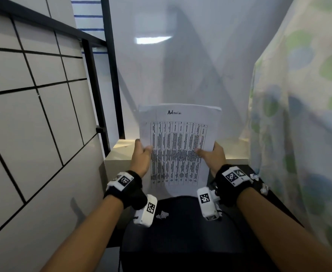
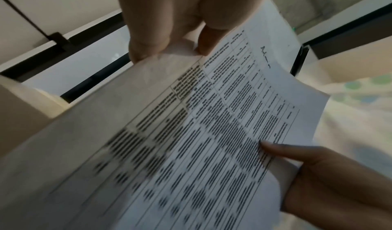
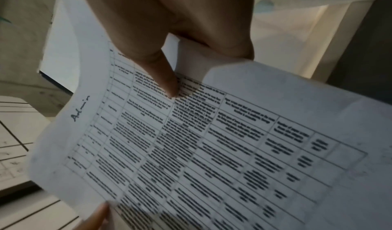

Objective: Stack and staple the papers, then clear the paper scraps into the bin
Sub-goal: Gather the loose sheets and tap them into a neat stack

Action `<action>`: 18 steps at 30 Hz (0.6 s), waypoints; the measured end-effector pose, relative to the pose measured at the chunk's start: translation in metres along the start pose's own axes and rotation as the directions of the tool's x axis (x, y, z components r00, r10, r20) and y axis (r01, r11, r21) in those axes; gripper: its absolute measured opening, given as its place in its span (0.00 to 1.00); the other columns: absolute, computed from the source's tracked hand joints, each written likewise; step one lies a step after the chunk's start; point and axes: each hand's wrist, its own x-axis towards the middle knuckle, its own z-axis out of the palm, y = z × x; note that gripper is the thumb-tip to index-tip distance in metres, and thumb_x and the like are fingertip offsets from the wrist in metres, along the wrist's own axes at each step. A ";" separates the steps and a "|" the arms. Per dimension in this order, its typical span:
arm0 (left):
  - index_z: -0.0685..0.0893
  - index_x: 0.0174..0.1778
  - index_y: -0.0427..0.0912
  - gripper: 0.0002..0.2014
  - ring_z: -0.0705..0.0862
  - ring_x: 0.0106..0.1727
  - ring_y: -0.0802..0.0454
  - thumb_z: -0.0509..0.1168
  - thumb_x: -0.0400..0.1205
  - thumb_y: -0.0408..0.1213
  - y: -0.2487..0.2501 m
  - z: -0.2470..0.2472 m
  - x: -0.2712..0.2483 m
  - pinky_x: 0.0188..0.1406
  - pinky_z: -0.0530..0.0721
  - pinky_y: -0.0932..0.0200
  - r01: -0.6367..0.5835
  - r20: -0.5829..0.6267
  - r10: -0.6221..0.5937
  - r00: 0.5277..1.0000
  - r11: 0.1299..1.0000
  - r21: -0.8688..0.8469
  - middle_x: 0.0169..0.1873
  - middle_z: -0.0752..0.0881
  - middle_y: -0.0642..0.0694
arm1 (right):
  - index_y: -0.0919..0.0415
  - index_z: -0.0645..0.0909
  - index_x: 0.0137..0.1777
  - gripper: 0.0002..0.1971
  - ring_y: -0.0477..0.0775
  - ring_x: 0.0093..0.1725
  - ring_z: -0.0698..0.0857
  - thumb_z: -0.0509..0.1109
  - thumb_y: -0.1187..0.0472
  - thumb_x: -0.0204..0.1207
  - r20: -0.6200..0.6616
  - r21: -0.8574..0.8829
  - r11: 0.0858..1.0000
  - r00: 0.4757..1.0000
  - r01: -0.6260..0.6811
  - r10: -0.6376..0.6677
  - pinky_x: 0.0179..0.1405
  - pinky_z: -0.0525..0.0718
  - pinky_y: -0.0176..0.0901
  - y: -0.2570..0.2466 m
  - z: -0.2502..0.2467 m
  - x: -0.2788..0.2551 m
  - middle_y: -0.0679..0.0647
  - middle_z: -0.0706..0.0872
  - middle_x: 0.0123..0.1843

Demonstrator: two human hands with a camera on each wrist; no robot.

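A stack of white papers [image 1: 177,150], printed with a table and a handwritten heading, stands upright above the black table [image 1: 180,232]. My left hand [image 1: 141,154] grips its left edge, thumb on the front. My right hand [image 1: 212,156] grips the right edge the same way. In the left wrist view the papers [image 2: 191,141] fill the frame, with the left hand [image 2: 169,32] above and the right hand [image 2: 318,166] lower right. The right wrist view shows the right hand [image 3: 169,40] with its thumb pressed on the sheet [image 3: 212,141]. Crumpled paper scraps [image 1: 162,214] lie on the table.
More scraps [image 1: 264,188] lie at the table's right edge beside a flowered curtain [image 1: 298,114]. A cream ledge [image 1: 120,152] runs behind the table, below a grey panel. A tiled wall [image 1: 33,114] and black frame stand to the left. No stapler or bin shows.
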 end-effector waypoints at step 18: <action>0.70 0.71 0.32 0.21 0.78 0.68 0.46 0.61 0.84 0.35 0.051 -0.008 0.029 0.70 0.74 0.53 -0.145 -0.088 0.147 0.985 0.989 0.024 0.68 0.79 0.38 | 0.69 0.76 0.64 0.22 0.63 0.60 0.84 0.75 0.69 0.71 0.105 -0.133 0.991 0.994 0.008 0.006 0.61 0.84 0.56 0.014 -0.017 -0.009 0.65 0.85 0.61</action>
